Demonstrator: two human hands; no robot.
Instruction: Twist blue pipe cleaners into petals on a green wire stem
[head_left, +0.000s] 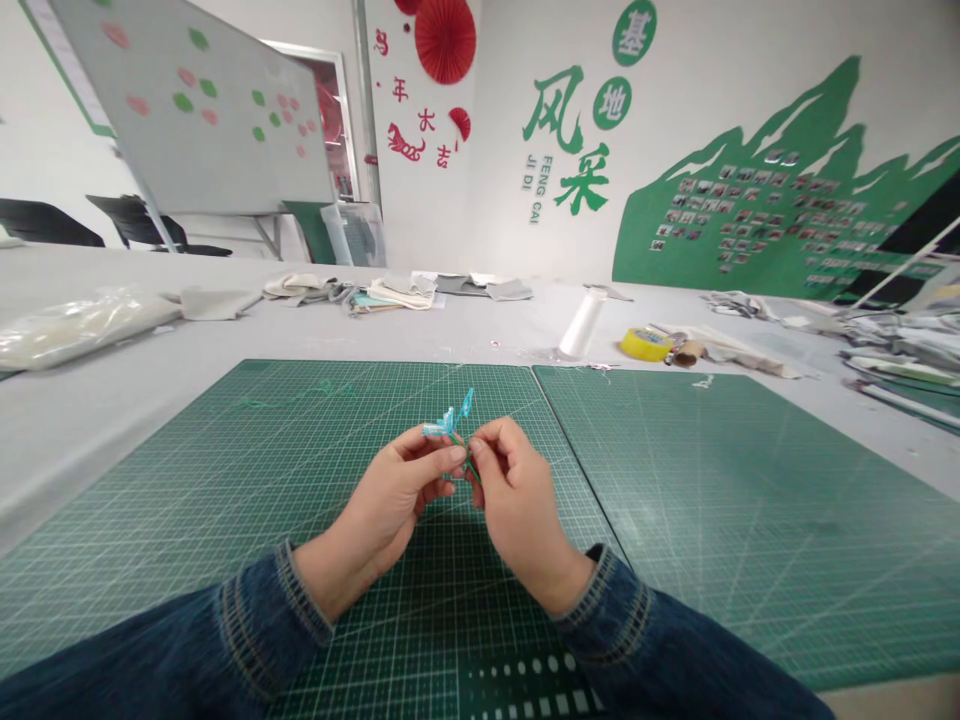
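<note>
The left hand [390, 505] and right hand [521, 510] meet in a narrow pinch, their grips closed together on a small turquoise wire sprig [450, 420] with a thin green stem [469, 457]. The left grip seems to hold the turquoise loops between thumb and forefinger, while the right fingers close around the stem, though the fingers hide the exact hold. The sprig sits in the air above the left green cutting mat [150, 520], near its seam with the right cutting mat [750, 500], toward the near edge of the bench [75, 450]. Denim cuffs [600, 605] rest on the mats. Beyond the far edge of the right mat lie a yellow tape roll [645, 344] and an upright white plastic roll [583, 322]. Fabric swatches [401, 292] lie along the bench's middle, a plastic bag [82, 328] lies toward its left edge, and piled papers [900, 340] sit at its right edge.
</note>
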